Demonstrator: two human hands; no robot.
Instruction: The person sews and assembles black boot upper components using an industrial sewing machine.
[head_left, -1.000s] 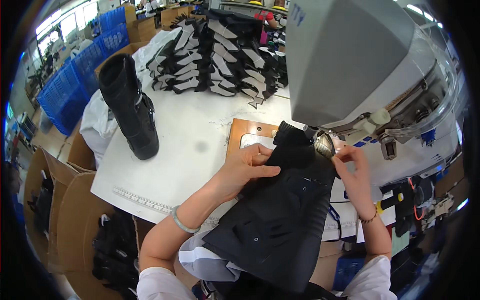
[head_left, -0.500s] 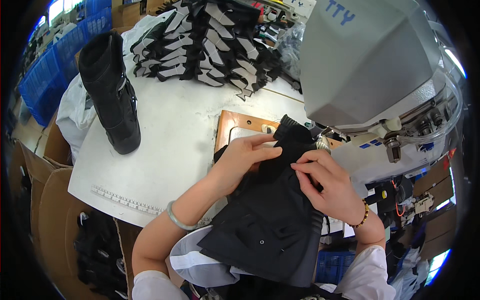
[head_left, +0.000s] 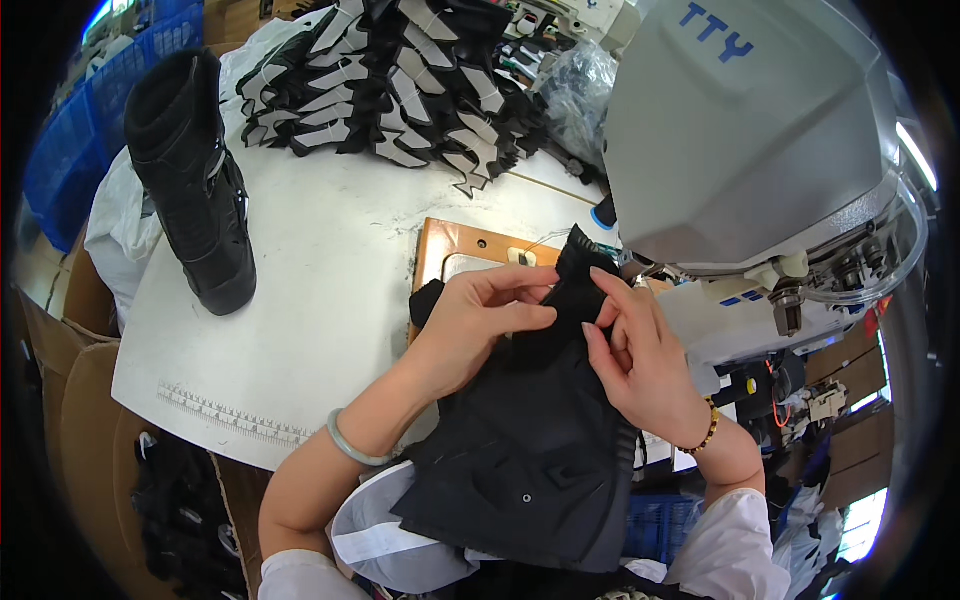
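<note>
A black boot upper (head_left: 515,430), unsoled and with a ribbed band at its upper end, hangs over the near edge of the table toward my lap. My left hand (head_left: 465,325) pinches its upper part from the left, thumb and fingers closed on the fabric. From the right, my right hand (head_left: 645,355) grips the opposite edge with curled fingers. Just beyond both hands is the working end of a grey sewing machine (head_left: 750,140); the needle area is hidden behind the upper. A pale grey lining piece (head_left: 385,530) shows beneath the upper at its lower left.
On the white table (head_left: 300,260), a finished black boot (head_left: 195,190) stands at the left. A pile of black and grey cut pieces (head_left: 390,85) lies at the back. An orange-brown plate (head_left: 440,240) is set in beside the machine. Cardboard boxes (head_left: 90,420) and blue crates (head_left: 120,95) are at left.
My right hand has shifted up the edge of the upper, its index finger now higher by the ribbed band. The upper's top end has turned slightly; the whole view has shifted a little.
</note>
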